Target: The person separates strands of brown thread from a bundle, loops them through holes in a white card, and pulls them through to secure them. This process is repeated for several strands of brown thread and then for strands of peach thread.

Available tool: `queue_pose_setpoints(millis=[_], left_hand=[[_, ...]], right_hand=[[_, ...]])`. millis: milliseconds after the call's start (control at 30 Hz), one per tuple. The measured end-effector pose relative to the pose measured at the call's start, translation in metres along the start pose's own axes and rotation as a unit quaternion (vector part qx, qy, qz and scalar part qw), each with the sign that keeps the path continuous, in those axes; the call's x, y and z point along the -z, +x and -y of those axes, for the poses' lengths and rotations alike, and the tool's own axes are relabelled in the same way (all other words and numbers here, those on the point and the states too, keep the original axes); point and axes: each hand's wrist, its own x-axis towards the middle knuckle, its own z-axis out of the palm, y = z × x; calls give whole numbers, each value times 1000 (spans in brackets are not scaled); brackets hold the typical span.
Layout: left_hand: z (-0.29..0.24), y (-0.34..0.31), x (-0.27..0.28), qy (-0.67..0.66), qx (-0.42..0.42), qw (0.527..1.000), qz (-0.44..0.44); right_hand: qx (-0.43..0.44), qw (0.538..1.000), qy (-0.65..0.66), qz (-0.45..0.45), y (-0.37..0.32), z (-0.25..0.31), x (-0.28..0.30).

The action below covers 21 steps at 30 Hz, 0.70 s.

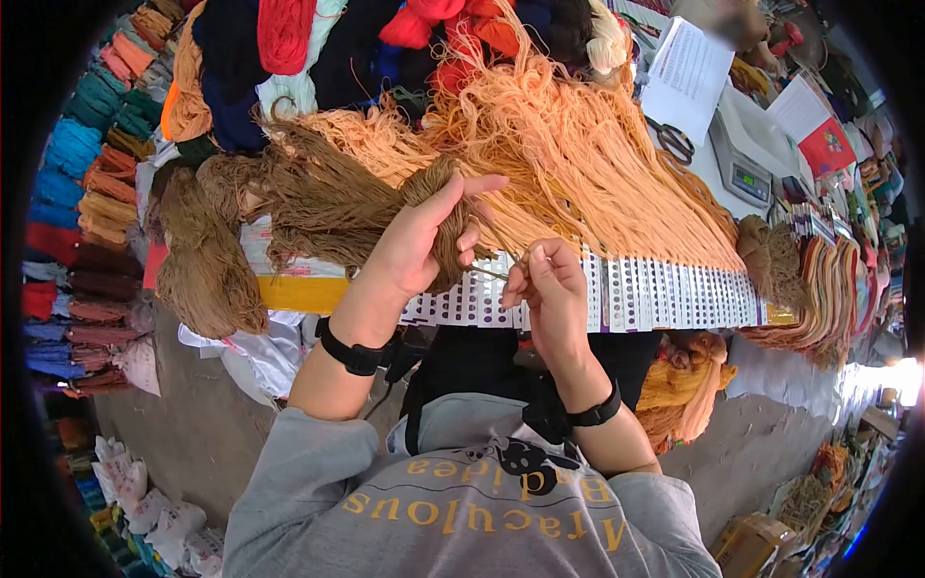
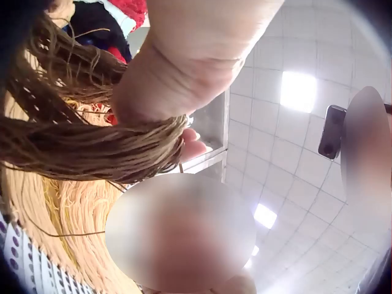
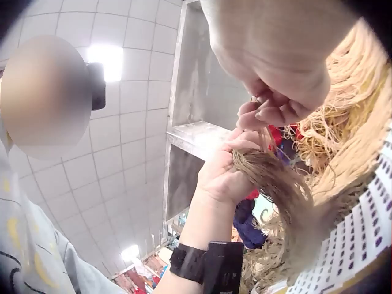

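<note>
A hank of brown thread (image 1: 337,188) runs across the table, its looped end around the left hand (image 1: 424,236). In the left wrist view the brown strands (image 2: 92,150) pass over the left hand (image 2: 184,73), whose fingers are mostly hidden. The right hand (image 1: 554,289) pinches thin brown strands drawn out from the loop, thumb against fingers. In the right wrist view, the right hand (image 3: 275,73) has its fingertips together just above the left hand (image 3: 223,174), which has the brown hank (image 3: 269,174) across its palm.
Peach threads (image 1: 597,164) lie behind the hands, over a white card with punched holes (image 1: 665,294). Scissors (image 1: 672,141), papers (image 1: 686,72) and a scale (image 1: 747,154) stand at the back right. Another brown bundle (image 1: 207,255) hangs over the table's left front edge.
</note>
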Motion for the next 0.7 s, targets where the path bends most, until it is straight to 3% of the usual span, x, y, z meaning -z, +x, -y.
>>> queue_pose_setpoints(millis=[167, 500, 700], left_hand=[[2, 1, 1, 34, -1, 999, 3], [0, 0, -2, -53, 6, 998, 36], [-7, -4, -8, -44, 9, 998, 40]], right_hand=[[7, 1000, -18, -12, 0, 2, -1], [20, 999, -32, -5, -3, 4, -5], [-33, 998, -47, 27, -6, 11, -7]])
